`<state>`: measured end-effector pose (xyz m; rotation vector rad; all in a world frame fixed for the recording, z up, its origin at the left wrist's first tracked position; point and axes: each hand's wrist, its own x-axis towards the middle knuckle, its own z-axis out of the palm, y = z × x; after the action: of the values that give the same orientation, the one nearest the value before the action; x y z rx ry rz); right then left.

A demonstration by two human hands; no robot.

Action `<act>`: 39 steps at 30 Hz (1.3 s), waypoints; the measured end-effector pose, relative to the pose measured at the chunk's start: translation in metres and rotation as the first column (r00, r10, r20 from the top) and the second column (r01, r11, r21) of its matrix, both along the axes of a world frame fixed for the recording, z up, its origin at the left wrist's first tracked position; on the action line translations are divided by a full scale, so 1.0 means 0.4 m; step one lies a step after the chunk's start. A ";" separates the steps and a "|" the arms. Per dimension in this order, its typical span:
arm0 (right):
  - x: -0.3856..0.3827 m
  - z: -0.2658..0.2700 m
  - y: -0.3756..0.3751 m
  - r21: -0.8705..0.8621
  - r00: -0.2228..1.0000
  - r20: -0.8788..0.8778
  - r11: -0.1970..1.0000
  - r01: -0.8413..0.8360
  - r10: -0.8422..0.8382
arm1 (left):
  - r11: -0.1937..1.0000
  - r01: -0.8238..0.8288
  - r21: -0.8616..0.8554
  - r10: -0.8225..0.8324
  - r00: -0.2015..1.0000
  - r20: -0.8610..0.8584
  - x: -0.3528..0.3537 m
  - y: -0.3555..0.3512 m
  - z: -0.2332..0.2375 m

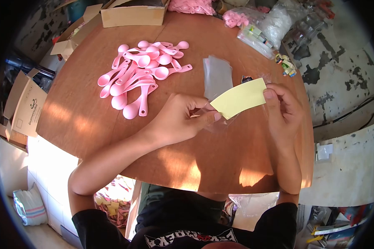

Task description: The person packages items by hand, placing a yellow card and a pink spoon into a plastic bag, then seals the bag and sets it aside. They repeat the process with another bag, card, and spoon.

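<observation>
A pale yellow paper strip [240, 98] is stretched between my two hands above the wooden table. My left hand [183, 116] pinches its left end, with a bit of clear plastic at the same fingers. The strip's right end is held between thumb and fingers of my right hand [283, 106]. Just behind the strip lies a stack of clear plastic bags [217, 76]. A small dark item [247, 78] shows partly behind the paper's upper edge. To the left, pink spoons [142, 61] lie in a loose heap.
Along the back edge of the table [178, 166] stand a cardboard box [132, 17] and bags of pink pieces [191, 6]. Clear plastic packs [257, 39] and small colourful items [286, 65] lie at the back right. More cardboard boxes [28, 107] stand left.
</observation>
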<state>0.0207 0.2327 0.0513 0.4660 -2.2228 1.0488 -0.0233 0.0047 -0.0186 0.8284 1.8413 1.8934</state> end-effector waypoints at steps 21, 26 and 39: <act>0.032 0.048 -0.002 -0.071 0.965 0.096 0.969 -0.237 0.243 | 0.998 -0.069 0.012 0.069 0.998 0.009 0.096 0.035 0.115; 0.037 0.058 0.012 0.066 0.923 0.146 0.928 -0.367 0.355 | 0.986 -0.145 0.087 0.151 0.986 -0.066 0.123 0.056 0.123; 0.082 0.098 0.009 0.173 0.795 0.320 0.793 -0.584 0.515 | 0.951 -0.280 0.133 0.308 0.898 -0.313 0.177 0.088 0.101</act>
<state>0.0535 0.2363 0.0906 1.2308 -2.5419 1.1488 0.0475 0.0400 0.0216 0.9942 2.2071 2.1334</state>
